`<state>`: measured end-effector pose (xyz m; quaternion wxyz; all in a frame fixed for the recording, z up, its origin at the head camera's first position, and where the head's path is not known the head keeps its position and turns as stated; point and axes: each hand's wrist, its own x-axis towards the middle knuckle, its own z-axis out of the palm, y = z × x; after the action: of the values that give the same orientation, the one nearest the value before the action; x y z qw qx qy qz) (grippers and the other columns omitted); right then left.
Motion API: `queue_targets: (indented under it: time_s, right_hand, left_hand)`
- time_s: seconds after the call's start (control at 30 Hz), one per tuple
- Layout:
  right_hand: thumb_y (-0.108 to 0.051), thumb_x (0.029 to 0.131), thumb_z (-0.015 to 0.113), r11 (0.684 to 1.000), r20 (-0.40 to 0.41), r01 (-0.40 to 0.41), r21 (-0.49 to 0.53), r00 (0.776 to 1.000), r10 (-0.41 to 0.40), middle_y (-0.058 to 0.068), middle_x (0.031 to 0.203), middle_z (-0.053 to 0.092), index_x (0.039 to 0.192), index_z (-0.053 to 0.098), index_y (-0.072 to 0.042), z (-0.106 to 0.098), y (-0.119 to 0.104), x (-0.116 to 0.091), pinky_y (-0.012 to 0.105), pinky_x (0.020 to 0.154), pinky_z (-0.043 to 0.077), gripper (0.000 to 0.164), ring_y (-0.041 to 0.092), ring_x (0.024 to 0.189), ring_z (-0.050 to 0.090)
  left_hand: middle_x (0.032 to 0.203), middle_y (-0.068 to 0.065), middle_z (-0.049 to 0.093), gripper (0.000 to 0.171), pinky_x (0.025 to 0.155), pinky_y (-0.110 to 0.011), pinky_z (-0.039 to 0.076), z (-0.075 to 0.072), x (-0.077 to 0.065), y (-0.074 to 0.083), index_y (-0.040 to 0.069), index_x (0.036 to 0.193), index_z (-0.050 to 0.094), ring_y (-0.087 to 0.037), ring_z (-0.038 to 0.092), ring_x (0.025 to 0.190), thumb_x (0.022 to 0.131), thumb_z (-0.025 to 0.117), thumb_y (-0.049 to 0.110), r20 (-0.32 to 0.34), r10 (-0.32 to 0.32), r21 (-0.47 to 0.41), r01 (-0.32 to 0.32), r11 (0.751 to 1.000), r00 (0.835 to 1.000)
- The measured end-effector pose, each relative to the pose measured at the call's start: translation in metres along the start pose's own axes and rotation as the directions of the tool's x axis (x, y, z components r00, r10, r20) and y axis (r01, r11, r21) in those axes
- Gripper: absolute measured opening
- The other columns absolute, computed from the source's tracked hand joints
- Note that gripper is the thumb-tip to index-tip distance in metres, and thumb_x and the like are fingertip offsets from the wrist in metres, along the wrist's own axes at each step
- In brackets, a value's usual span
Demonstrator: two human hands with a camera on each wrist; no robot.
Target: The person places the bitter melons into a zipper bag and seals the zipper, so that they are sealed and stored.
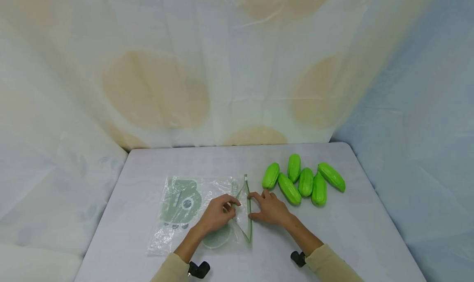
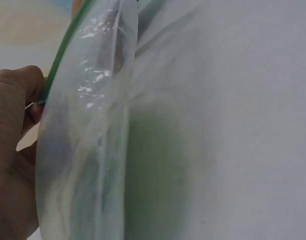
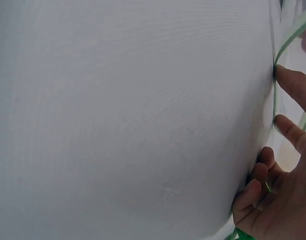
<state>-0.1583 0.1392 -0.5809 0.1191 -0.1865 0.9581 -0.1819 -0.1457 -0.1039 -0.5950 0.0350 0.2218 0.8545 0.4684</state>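
Note:
A clear plastic zip bag [image 1: 190, 236] with a green cartoon print lies flat on the table, its mouth to the right. My left hand [image 1: 220, 211] pinches one green-edged lip of that mouth between thumb and fingers and holds it raised; the left wrist view shows the lifted film close up. Along the other lip [image 1: 249, 224], which lies on the table, my right hand [image 1: 272, 209] rests its thumb and index fingertip, set apart from each other. Its remaining fingers are bent, as the right wrist view shows. Between the two lips the mouth gapes.
Several bright green gourd-like vegetables [image 1: 305, 182] lie in a group at the back right, just beyond my right hand. The table [image 1: 363, 241] has a pale cover. Patterned curtains [image 1: 237, 68] stand behind it and on both sides.

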Motion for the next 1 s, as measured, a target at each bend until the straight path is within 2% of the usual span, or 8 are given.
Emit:
queue_targets:
  time_s: [0.1, 0.2, 0.3, 0.53, 0.7, 0.8, 0.9, 1.0]
  right_hand:
    - [-0.05, 0.081, 0.08, 1.0, 0.009, -0.009, 0.002, 1.0, 0.009, 0.005, 0.098, 0.047, 0.139, 0.055, -0.031, 0.0, 0.0, 0.0, 0.034, 0.054, 0.042, 0.065, 0.025, 0.091, 0.052]
    - [-0.05, 0.081, 0.079, 1.0, 0.018, -0.016, 0.004, 1.0, 0.016, 0.005, 0.098, 0.046, 0.139, 0.055, -0.031, -0.001, -0.001, 0.0, 0.034, 0.054, 0.041, 0.065, 0.024, 0.09, 0.051]
    - [-0.049, 0.081, 0.08, 1.0, 0.018, -0.018, 0.01, 1.0, 0.018, 0.005, 0.098, 0.046, 0.139, 0.056, -0.031, -0.002, -0.002, 0.0, 0.034, 0.054, 0.041, 0.065, 0.024, 0.09, 0.051]
    - [-0.048, 0.081, 0.08, 1.0, 0.016, -0.02, 0.015, 1.0, 0.02, 0.006, 0.099, 0.047, 0.137, 0.056, -0.031, -0.003, -0.002, -0.002, 0.035, 0.055, 0.043, 0.063, 0.027, 0.092, 0.053]
    - [-0.048, 0.082, 0.08, 1.0, 0.009, -0.013, 0.01, 1.0, 0.013, 0.006, 0.098, 0.046, 0.137, 0.056, -0.031, -0.004, -0.002, -0.003, 0.035, 0.054, 0.042, 0.063, 0.026, 0.091, 0.053]
    - [-0.048, 0.082, 0.079, 1.0, 0.007, -0.013, 0.008, 1.0, 0.013, 0.006, 0.098, 0.046, 0.137, 0.056, -0.031, -0.005, -0.003, -0.003, 0.034, 0.054, 0.042, 0.063, 0.026, 0.091, 0.052]
    - [-0.048, 0.082, 0.079, 1.0, 0.005, -0.011, 0.01, 1.0, 0.011, 0.006, 0.098, 0.046, 0.137, 0.056, -0.03, -0.006, -0.004, -0.004, 0.035, 0.054, 0.042, 0.063, 0.027, 0.09, 0.052]
    - [-0.048, 0.082, 0.08, 1.0, 0.006, -0.013, 0.013, 1.0, 0.012, 0.007, 0.098, 0.046, 0.137, 0.056, -0.03, -0.006, -0.005, -0.004, 0.035, 0.054, 0.042, 0.063, 0.027, 0.09, 0.052]
  left_hand:
    - [0.094, 0.001, 0.066, 0.028, 0.067, -0.025, 0.053, -0.004, 0.001, 0.0, 0.015, 0.103, 0.077, -0.006, 0.062, 0.074, 0.084, 0.061, 0.002, -0.031, -0.006, 0.006, 0.006, 1.0, 0.999]
    - [0.087, 0.007, 0.063, 0.03, 0.063, -0.024, 0.049, -0.009, 0.002, -0.001, 0.019, 0.104, 0.079, -0.005, 0.057, 0.071, 0.085, 0.06, 0.004, -0.032, -0.052, 0.043, 0.054, 0.998, 0.998]
    - [0.083, 0.011, 0.06, 0.031, 0.061, -0.024, 0.045, -0.013, 0.003, -0.003, 0.019, 0.107, 0.079, -0.006, 0.052, 0.068, 0.085, 0.061, 0.007, -0.007, -0.084, 0.077, 0.085, 0.993, 0.996]
    - [0.076, 0.009, 0.056, 0.032, 0.059, -0.023, 0.044, -0.017, 0.004, -0.006, 0.012, 0.117, 0.075, -0.003, 0.049, 0.066, 0.086, 0.069, 0.014, 0.082, -0.074, 0.145, 0.062, 0.988, 0.994]
    - [0.073, 0.011, 0.056, 0.046, 0.056, -0.025, 0.042, -0.016, 0.004, -0.006, 0.02, 0.13, 0.067, -0.004, 0.049, 0.064, 0.085, 0.071, 0.025, 0.148, -0.107, 0.329, 0.053, 0.943, 0.983]
    - [0.091, 0.006, 0.066, 0.056, 0.066, -0.033, 0.049, -0.015, 0.003, -0.006, 0.019, 0.137, 0.062, -0.011, 0.059, 0.08, 0.084, 0.072, 0.033, 0.158, -0.1, 0.431, 0.023, 0.902, 0.982]
    - [0.107, 0.001, 0.068, 0.064, 0.079, -0.04, 0.052, -0.014, 0.003, -0.006, 0.015, 0.141, 0.057, -0.018, 0.063, 0.098, 0.083, 0.073, 0.035, 0.159, -0.074, 0.482, -0.012, 0.876, 0.985]
    - [0.107, -0.002, 0.067, 0.07, 0.083, -0.043, 0.051, -0.016, 0.001, -0.007, 0.011, 0.144, 0.054, -0.021, 0.062, 0.097, 0.081, 0.073, 0.032, 0.155, -0.053, 0.48, -0.028, 0.877, 0.986]
